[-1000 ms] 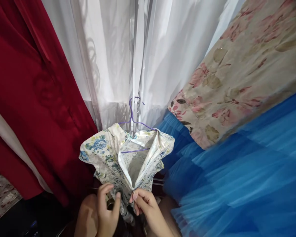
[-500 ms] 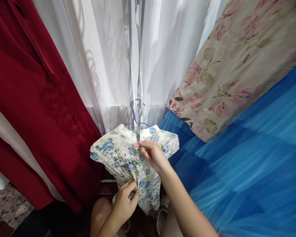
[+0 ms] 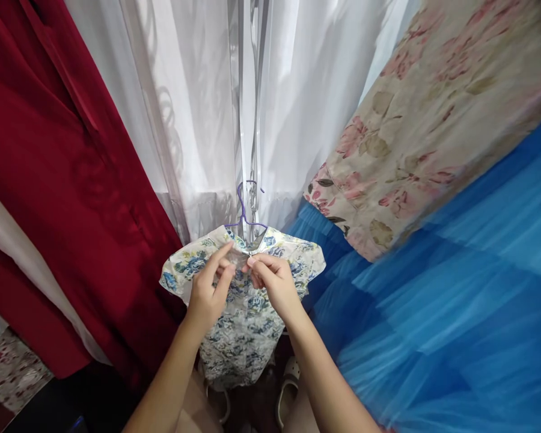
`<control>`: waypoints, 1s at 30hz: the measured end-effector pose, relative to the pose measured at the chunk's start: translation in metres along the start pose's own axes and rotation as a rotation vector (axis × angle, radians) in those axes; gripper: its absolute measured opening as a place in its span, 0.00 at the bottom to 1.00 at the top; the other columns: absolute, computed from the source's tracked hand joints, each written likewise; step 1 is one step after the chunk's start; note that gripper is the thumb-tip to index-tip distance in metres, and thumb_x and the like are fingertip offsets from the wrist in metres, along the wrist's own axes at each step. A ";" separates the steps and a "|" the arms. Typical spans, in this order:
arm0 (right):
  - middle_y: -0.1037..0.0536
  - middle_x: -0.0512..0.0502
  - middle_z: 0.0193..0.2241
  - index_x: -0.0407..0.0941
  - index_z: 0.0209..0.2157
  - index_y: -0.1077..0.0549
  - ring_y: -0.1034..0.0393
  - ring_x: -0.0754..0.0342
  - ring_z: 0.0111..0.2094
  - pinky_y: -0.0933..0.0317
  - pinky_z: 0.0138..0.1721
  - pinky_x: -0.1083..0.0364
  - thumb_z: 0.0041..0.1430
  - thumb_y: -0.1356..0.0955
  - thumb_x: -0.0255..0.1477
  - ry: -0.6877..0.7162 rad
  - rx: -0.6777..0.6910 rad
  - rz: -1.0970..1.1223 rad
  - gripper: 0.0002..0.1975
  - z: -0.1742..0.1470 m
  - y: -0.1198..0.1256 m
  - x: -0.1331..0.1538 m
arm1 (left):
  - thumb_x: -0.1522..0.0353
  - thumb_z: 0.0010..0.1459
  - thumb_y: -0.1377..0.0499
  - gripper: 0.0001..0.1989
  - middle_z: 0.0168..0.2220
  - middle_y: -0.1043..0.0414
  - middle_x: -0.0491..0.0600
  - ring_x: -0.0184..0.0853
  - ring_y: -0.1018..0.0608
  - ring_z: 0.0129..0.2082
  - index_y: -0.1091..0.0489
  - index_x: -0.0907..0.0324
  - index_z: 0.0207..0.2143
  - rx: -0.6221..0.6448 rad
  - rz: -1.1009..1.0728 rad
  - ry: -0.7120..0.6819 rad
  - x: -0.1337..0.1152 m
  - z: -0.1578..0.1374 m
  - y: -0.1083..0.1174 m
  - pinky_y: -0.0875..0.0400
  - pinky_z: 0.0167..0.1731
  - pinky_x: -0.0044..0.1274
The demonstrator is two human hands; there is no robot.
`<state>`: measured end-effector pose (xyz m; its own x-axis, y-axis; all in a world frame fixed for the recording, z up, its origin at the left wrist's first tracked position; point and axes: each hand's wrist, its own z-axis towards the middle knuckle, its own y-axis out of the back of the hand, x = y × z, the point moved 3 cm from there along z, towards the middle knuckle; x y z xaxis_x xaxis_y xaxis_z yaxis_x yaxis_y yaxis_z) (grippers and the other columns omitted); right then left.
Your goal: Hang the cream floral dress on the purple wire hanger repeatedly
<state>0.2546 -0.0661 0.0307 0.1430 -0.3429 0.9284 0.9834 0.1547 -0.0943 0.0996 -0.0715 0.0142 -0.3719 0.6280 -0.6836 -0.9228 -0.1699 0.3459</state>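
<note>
A white dress with blue flowers hangs from a purple hanger in front of me. My right hand is closed in a pinch at the top of the dress's centre seam, just under the neckline. What small part lies between its fingertips is mostly covered, perhaps a zipper pull. Beside the left of the collar, my left hand has its thumb and forefinger apart. Its fingertips are close to the fabric, and I cannot tell whether they touch it. The two edges of the seam lie together below my hands.
White curtains and pale metal bars stand behind the hanger. Red cloth hangs at left. On the right are a pink-flowered cream garment and blue tulle. A clog shows below.
My left hand has let go of the lower seam and risen to the collar, its fingers parting. My right hand stays pinched near the neckline. The gap at the dress's top has closed.
</note>
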 end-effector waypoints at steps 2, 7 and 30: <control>0.38 0.56 0.13 0.42 0.24 0.26 0.45 0.60 0.17 0.50 0.22 0.58 0.61 0.34 0.35 0.028 -0.005 -0.042 0.15 0.002 0.002 0.000 | 0.67 0.66 0.46 0.11 0.35 0.26 0.48 0.33 0.24 0.35 0.27 0.56 0.48 0.037 0.051 -0.114 -0.016 0.025 -0.003 0.30 0.39 0.24; 0.39 0.56 0.14 0.43 0.23 0.29 0.46 0.59 0.18 0.52 0.22 0.58 0.61 0.35 0.35 0.031 -0.067 -0.132 0.15 0.008 0.004 -0.027 | 0.67 0.65 0.44 0.08 0.30 0.25 0.47 0.31 0.24 0.31 0.26 0.59 0.36 -0.154 0.100 -0.153 -0.030 0.043 -0.003 0.31 0.35 0.22; 0.36 0.52 0.15 0.42 0.18 0.28 0.43 0.56 0.20 0.51 0.24 0.56 0.57 0.36 0.36 -0.399 -0.162 -0.364 0.18 -0.106 0.118 -0.159 | 0.57 0.51 0.32 0.17 0.31 0.27 0.48 0.34 0.26 0.35 0.25 0.62 0.33 -0.154 -0.759 0.719 0.098 -0.054 -0.047 0.31 0.41 0.23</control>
<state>0.3594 -0.0915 -0.1665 -0.2306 0.0343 0.9724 0.9706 -0.0627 0.2324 0.1009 -0.0431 -0.1034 0.3823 0.0208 -0.9238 -0.9226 -0.0469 -0.3829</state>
